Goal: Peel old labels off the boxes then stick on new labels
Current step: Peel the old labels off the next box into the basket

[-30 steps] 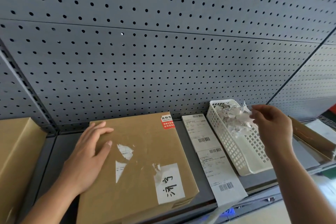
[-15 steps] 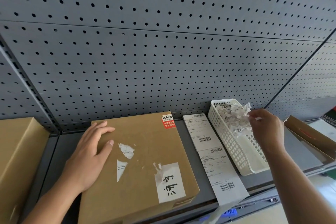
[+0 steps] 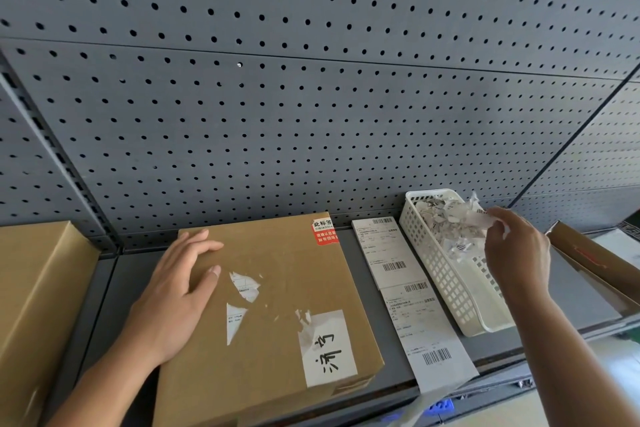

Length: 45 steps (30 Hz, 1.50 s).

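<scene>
- Cardboard dead centre in the head view: a brown box lies flat on the grey shelf, its near edge at the shelf's front lip.
- Left hand lies palm-down on the box's left side, fingers straight and flat on the lid, curled round nothing.
- On the lid, two torn white remnants of an old label cling near the middle, just beside the left thumb tip.
- Nearer the front sits a white handwritten label, ragged at its upper left corner, and a red sticker marks the far right corner.
- Just right of the box, a strip of new labels with barcodes runs from the back of the shelf to the front, its end hanging over the lip.
- Beside the strip stands a white basket, heaped at its far end with paper scraps.
- Right hand is up over the basket, fingertips pinched on a crumpled peeled scrap held above the heap.
- A second cardboard box stands at the far left, apart from the first.
- At the far right, an open carton sits tilted, behind the right wrist.
- Grey pegboard fills the wall behind it all.
</scene>
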### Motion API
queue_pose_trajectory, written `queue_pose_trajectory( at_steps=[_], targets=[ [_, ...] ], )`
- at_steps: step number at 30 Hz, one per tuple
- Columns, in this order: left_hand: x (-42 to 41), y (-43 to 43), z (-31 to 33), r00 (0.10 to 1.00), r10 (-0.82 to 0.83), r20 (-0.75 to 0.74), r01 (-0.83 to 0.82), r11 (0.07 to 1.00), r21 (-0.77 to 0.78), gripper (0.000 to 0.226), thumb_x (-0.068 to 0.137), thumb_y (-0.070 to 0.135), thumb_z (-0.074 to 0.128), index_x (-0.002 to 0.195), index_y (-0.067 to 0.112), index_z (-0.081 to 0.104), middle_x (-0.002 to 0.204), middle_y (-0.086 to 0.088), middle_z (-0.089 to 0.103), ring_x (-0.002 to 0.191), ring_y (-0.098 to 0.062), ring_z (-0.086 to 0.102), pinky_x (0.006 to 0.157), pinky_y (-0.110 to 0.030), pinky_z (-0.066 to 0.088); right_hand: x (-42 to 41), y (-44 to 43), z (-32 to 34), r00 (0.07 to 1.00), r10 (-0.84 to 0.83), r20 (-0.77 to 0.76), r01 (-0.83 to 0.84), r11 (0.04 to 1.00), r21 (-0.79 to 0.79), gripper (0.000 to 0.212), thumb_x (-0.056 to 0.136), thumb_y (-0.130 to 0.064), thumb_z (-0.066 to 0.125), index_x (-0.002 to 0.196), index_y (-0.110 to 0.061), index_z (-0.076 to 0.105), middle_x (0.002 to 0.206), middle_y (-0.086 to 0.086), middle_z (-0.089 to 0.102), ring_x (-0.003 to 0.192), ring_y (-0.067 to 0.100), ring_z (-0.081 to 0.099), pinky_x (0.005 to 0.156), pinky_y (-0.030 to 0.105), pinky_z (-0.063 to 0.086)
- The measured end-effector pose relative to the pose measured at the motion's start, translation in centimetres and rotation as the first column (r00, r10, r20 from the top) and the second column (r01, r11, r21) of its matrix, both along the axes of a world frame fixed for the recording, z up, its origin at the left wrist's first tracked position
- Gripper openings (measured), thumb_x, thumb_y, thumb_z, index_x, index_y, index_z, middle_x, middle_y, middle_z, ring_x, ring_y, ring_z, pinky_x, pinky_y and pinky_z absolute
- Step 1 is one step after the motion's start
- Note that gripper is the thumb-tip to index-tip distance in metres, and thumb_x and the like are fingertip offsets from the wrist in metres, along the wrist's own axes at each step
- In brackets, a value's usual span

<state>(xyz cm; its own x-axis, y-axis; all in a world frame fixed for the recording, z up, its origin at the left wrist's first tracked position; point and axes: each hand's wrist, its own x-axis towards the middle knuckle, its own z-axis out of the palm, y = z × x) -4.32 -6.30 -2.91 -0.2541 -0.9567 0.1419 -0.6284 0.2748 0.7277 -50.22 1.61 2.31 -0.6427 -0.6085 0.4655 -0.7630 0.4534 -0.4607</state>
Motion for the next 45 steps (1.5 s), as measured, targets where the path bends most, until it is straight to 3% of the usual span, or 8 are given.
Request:
queue_pose_trajectory(
  at_steps=[7, 16, 21, 24, 30, 35, 40, 45],
  targets=[
    [-0.1, 0.0, 0.2, 1.000, 0.001, -0.004, 0.000, 1.000, 0.012, 0.026, 0.102, 0.041, 0.049, 0.126, 0.050, 0.050, 0.154, 0.038, 0.025, 0.146, 0.016, 0.004, 0.115, -0.037, 0.021, 2.0, -0.7, 1.1, 0.994, 0.112, 0.014, -0.111, 0.991, -0.072, 0.030, 0.096, -0.009, 0.049, 0.115, -0.016, 0.070, 0.116, 0.007, 0.069, 0.105, 0.031, 0.063, 0.088, 0.045, 0.052],
    [-0.1, 0.0, 0.4, 1.000, 0.018, 0.003, -0.018, 0.999, 0.047, 0.027, 0.100, 0.048, 0.046, 0.126, 0.056, 0.046, 0.153, 0.040, 0.022, 0.146, 0.016, 0.003, 0.118, -0.056, 0.027, 6.7, -2.8, 2.2, 0.959, 0.284, 0.024, -0.279, 0.953, -0.118, 0.026, 0.094, -0.007, 0.054, 0.108, -0.017, 0.073, 0.110, -0.001, 0.070, 0.105, 0.025, 0.062, 0.096, 0.051, 0.048],
    [-0.3, 0.3, 0.8, 1.000, 0.021, 0.008, -0.022, 0.998, 0.067, 0.026, 0.101, 0.047, 0.045, 0.127, 0.053, 0.047, 0.152, 0.043, 0.020, 0.143, 0.020, 0.000, 0.117, -0.047, 0.027, 10.2, -4.1, 2.2, 0.917, 0.400, 0.014, -0.397, 0.914, -0.078, 0.024, 0.095, -0.007, 0.054, 0.107, -0.016, 0.073, 0.106, -0.004, 0.068, 0.104, 0.018, 0.059, 0.082, 0.028, 0.041],
    [-0.3, 0.4, 1.0, 1.000, 0.021, 0.015, -0.022, 0.997, 0.077, 0.027, 0.102, 0.047, 0.043, 0.128, 0.053, 0.046, 0.152, 0.043, 0.019, 0.144, 0.019, -0.001, 0.117, -0.047, 0.027, 12.5, -4.6, 2.0, 0.886, 0.464, 0.005, -0.463, 0.883, -0.074, 0.025, 0.094, -0.004, 0.055, 0.107, -0.015, 0.073, 0.105, -0.004, 0.069, 0.099, 0.017, 0.059, 0.078, 0.027, 0.040],
    [-0.2, 0.4, 1.1, 0.999, 0.024, 0.040, -0.028, 0.995, 0.095, 0.029, 0.100, 0.052, 0.039, 0.129, 0.056, 0.043, 0.154, 0.042, 0.016, 0.145, 0.018, -0.003, 0.116, -0.055, 0.030, 16.7, -5.5, 1.0, 0.761, 0.649, 0.008, -0.648, 0.761, -0.046, 0.024, 0.091, 0.002, 0.057, 0.099, -0.015, 0.072, 0.094, -0.008, 0.067, 0.089, 0.021, 0.062, 0.074, 0.035, 0.051],
    [-0.3, 0.5, 1.4, 0.998, 0.029, 0.050, -0.035, 0.992, 0.118, 0.028, 0.103, 0.049, 0.040, 0.130, 0.055, 0.042, 0.155, 0.042, 0.014, 0.145, 0.017, -0.005, 0.115, -0.059, 0.030, 21.0, -5.4, 0.1, 0.588, 0.783, 0.203, -0.799, 0.601, -0.002, 0.021, 0.093, -0.001, 0.059, 0.095, -0.021, 0.067, 0.093, -0.020, 0.064, 0.081, 0.000, 0.055, 0.070, 0.008, 0.039],
    [-0.4, 0.5, 1.4, 0.999, 0.029, 0.043, -0.034, 0.992, 0.119, 0.027, 0.103, 0.046, 0.043, 0.129, 0.054, 0.044, 0.154, 0.043, 0.015, 0.144, 0.020, -0.006, 0.115, -0.055, 0.030, 24.1, -5.2, -0.6, 0.435, 0.819, 0.375, -0.890, 0.455, 0.040, 0.023, 0.095, -0.003, 0.053, 0.097, -0.023, 0.063, 0.090, -0.015, 0.066, 0.071, 0.008, 0.056, 0.064, 0.016, 0.044],
    [-0.3, 0.6, 1.4, 0.998, 0.035, 0.056, -0.041, 0.992, 0.122, 0.027, 0.103, 0.044, 0.044, 0.130, 0.051, 0.045, 0.155, 0.041, 0.016, 0.143, 0.020, -0.007, 0.111, -0.049, 0.031, 26.0, -5.6, -1.2, 0.363, 0.851, 0.380, -0.925, 0.378, 0.038, 0.023, 0.094, -0.003, 0.053, 0.095, -0.025, 0.060, 0.086, -0.006, 0.069, 0.068, 0.015, 0.057, 0.066, 0.026, 0.048]
  ],
)
